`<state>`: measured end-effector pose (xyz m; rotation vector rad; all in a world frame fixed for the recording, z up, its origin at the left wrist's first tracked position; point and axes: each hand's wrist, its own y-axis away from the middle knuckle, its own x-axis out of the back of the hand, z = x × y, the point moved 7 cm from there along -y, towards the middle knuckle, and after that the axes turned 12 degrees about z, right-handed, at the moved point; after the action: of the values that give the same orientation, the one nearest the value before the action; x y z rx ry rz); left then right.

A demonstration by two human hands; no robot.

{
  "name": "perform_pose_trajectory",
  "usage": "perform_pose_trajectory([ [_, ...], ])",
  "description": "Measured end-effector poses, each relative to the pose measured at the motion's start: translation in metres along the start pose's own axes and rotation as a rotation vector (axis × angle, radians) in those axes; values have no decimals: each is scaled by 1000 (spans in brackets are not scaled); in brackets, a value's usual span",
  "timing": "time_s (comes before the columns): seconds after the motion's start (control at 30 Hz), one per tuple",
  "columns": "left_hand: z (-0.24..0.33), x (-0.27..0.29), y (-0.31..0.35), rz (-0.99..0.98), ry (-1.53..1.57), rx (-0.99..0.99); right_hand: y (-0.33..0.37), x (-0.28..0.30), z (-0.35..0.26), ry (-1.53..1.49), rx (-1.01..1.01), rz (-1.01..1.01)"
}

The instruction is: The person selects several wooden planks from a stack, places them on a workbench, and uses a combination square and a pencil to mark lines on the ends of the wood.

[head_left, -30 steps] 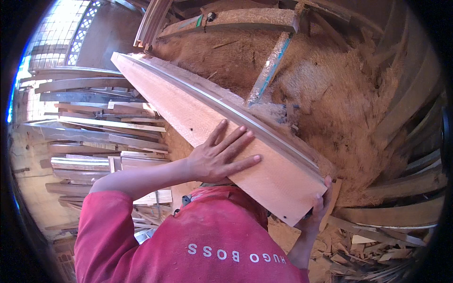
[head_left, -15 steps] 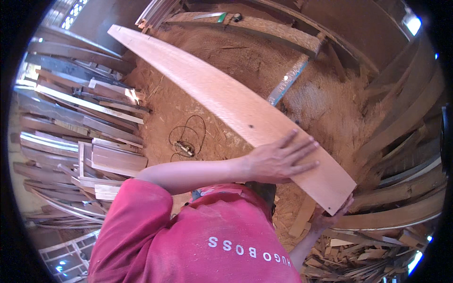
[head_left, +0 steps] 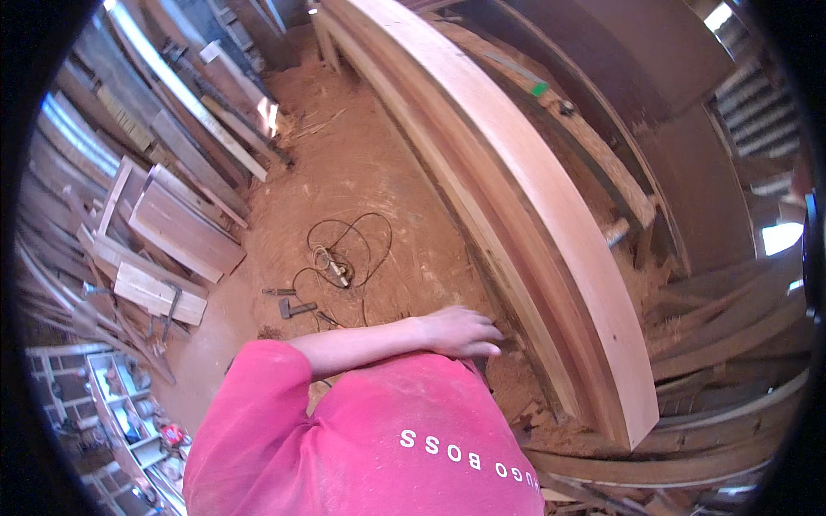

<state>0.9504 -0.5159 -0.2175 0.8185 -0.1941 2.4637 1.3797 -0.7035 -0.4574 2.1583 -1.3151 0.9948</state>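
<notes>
My left hand reaches across in front of my chest with its fingers stretched out and nothing in them. To its right, and apart from it, a long curved wooden board with a pale, smooth face runs from the top of the view down to the lower right. Directly beneath that board, several layered curved timbers show their reddish and yellowish sides. My right hand is out of sight; my torso in a pink-red shirt fills the lower middle.
A coiled cable with a metal fitting and a hammer-like tool lie on the sawdust-covered floor. Stacked planks line the left. Beyond the board lies a rough curved timber. Shelving stands lower left.
The curved board was gripped at its near end by both hands; now it lies over the layered timbers, released by my left hand. My right hand has left the view, which has turned.
</notes>
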Motion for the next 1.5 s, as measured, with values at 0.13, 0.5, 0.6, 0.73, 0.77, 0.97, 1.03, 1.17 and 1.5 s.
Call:
perform_pose_trajectory([
  [0.13,-76,59,86,270,13,251,71,-52,-138,93,282,-246],
  [0.5,-160,132,169,723,157,501,235,-57,-581,-405,1407,-523],
  [0.6,-189,149,180,779,191,551,248,-68,-660,-487,1457,-390],
  [0.73,-241,198,196,808,224,717,273,-118,-753,-390,1480,-416],
  [0.77,-252,217,201,857,218,762,281,-134,-772,-248,1530,-430],
  [0.97,-302,346,187,1145,195,743,315,-226,-826,466,1613,-499],
  [1.03,-302,403,156,1208,-15,547,318,-236,-832,470,1574,-550],
  [1.17,-304,505,68,1053,-221,292,312,-257,-832,500,1357,-720],
  [1.5,-350,637,-137,-35,-881,-256,297,-270,-839,327,1190,-754],
])
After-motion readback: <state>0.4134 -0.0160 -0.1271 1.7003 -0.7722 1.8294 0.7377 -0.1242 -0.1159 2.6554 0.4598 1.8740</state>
